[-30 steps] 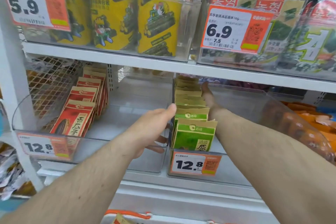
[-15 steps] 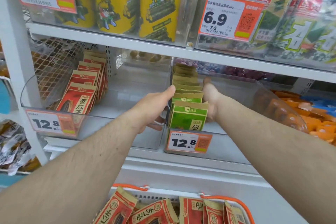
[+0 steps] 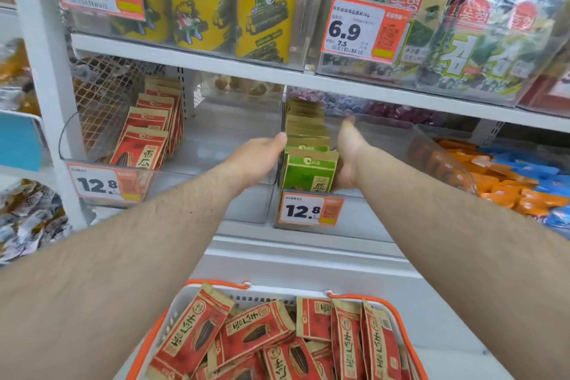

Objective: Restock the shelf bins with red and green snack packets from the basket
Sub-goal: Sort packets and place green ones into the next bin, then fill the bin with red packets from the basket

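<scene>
Both hands reach into the clear bin [image 3: 401, 133] on the middle shelf and flank the row of green packets [image 3: 308, 170]. The left hand [image 3: 256, 160] lies against the row's left side, thumb straight along the top edge of the packets; its other fingers are hidden, so I cannot tell how they lie. The right hand [image 3: 347, 157] presses flat on the right side, fingers straight and together. Red packets [image 3: 142, 148] stand in the neighbouring bin [image 3: 71, 139] to the left, and more red ones [image 3: 262, 336] lie piled in the orange-rimmed basket [image 3: 398, 318] below.
</scene>
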Motion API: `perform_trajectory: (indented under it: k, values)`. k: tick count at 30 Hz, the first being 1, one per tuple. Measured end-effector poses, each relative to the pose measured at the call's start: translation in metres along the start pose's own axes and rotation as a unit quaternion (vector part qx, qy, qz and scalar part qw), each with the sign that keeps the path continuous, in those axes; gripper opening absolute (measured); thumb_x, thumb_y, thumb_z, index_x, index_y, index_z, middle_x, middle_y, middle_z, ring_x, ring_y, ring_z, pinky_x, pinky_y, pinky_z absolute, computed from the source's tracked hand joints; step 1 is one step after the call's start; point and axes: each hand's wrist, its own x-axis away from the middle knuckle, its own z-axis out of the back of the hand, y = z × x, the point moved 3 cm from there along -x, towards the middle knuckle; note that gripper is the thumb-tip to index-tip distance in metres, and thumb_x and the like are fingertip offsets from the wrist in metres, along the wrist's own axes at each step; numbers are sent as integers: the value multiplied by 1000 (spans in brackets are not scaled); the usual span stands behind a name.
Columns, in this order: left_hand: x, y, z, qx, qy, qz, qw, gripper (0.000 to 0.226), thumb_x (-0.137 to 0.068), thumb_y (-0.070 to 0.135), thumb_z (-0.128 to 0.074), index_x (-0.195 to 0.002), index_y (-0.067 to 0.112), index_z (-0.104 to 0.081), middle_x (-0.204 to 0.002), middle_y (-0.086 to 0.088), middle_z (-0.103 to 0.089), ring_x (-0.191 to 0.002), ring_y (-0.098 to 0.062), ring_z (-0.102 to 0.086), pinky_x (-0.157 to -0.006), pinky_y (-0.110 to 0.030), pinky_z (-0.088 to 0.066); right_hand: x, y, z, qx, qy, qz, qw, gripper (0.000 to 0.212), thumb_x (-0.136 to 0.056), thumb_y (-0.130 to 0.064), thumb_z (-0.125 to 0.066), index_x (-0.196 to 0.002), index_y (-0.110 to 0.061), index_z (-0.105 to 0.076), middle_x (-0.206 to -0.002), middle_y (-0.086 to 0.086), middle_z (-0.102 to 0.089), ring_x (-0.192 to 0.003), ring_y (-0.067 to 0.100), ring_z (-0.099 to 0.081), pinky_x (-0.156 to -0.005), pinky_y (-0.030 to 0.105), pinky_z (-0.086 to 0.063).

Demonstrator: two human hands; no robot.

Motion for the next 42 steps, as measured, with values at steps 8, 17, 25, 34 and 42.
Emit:
perform_trajectory:
  k: [8, 17, 25, 34, 42]
  values:
    - [82, -39, 28, -25, 144, -141, 979, 9, -94, 25, -59, -103, 25, -61, -92, 21, -60, -96, -10, -60, -88, -21, -42, 97, 56, 30, 128, 239, 298, 915, 37, -99, -50, -40, -93, -19, -60, -84, -5, -55, -82, 19, -52, -78, 36, -41]
    - [122, -92, 11, -68, -19, -36, 997, 5, -92, 23, -63, -95, 22, -66, -88, 5, -68, -90, -18, -68, -71, -22, -47, 66, 251, 17, 654, 39, 50, 754, 33, -87, -48, -55, -82, -17, -59, -79, -2, -60, -70, 16, -61, -57, 26, -44]
    - [137, -102, 14, -139, -96, -22, 985, 13, -91, 23, -64, -103, 20, -69, -90, 7, -68, -88, -14, -67, -80, -29, -52, 59, 302, 3, 759, 52, -28, 648, 49, -66, -69, -69, -86, -24, -60, -83, -7, -63, -82, 16, -63, -83, 33, -52]
    - [138, -115, 26, -226, -180, 6, 957, 41, -87, 33, -71, -126, 22, -61, -121, 10, -61, -111, -8, -58, -94, -23, -45, 102, 213, 1, 813, -116, 88, 563, 78, -66, -43, -76, -133, -19, -44, -117, 2, -58, -109, 24, -54, -87, 34, -47]
    - [151, -122, -6, -71, -319, 43, 944, 52, -76, 25, -81, -124, 19, -61, -115, -2, -70, -104, -20, -69, -95, -43, -54, 146, 185, -32, 767, -190, 399, 464, 117, -69, -31, -75, -149, -35, 10, -138, -4, -46, -135, 17, -22, -117, 36, -10]
